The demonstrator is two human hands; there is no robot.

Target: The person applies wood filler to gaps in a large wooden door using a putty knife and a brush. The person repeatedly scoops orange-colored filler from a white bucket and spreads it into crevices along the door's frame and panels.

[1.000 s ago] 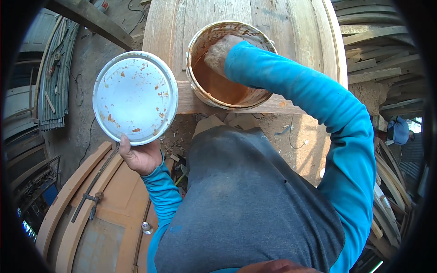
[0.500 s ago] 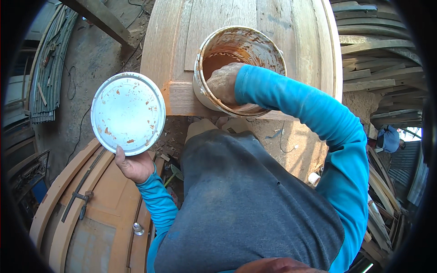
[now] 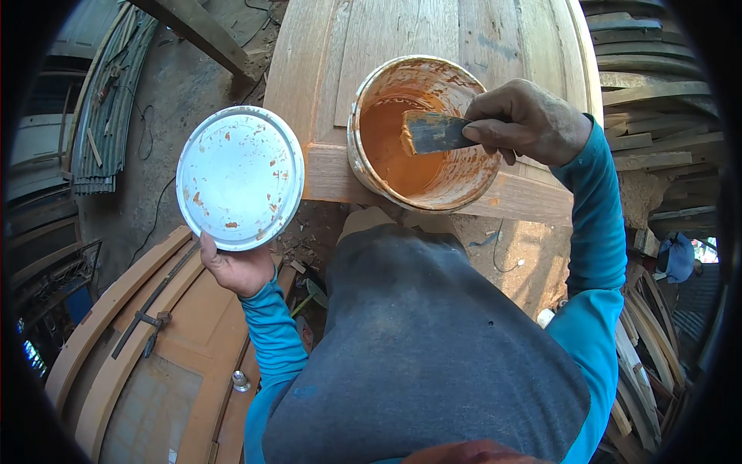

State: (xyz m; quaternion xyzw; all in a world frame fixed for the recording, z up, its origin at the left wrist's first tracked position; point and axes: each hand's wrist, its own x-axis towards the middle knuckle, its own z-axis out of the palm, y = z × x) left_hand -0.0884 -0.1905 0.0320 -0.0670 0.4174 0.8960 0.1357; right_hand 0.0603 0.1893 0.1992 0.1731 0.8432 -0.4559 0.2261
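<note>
My right hand [image 3: 529,124] grips a dark putty knife [image 3: 434,133] over the mouth of a white bucket [image 3: 369,174]. Orange-brown paste clings to the blade's left edge. More of this paste [image 3: 390,147] lies in the bucket, and its inner wall is smeared with it. At the left, my left hand [image 3: 238,268] holds a round white lid [image 3: 241,179] by its near edge, thumb on top and the other fingers hidden beneath. Orange specks dot the lid. The bucket stands on the near end of a wooden door panel [image 3: 402,35].
Another wooden door [image 3: 189,340] with a clamp [image 3: 147,319] and a metal knob [image 3: 240,380] lies at lower left. Corrugated sheets [image 3: 116,100] lean at the far left. Curved timber [image 3: 649,93] is stacked along the right, where a person [image 3: 677,257] is in the distance.
My right hand has come up out of the bucket toward the right, bringing the paste-tipped putty knife into sight. The lid stays in my left hand; the whole view has shifted slightly.
</note>
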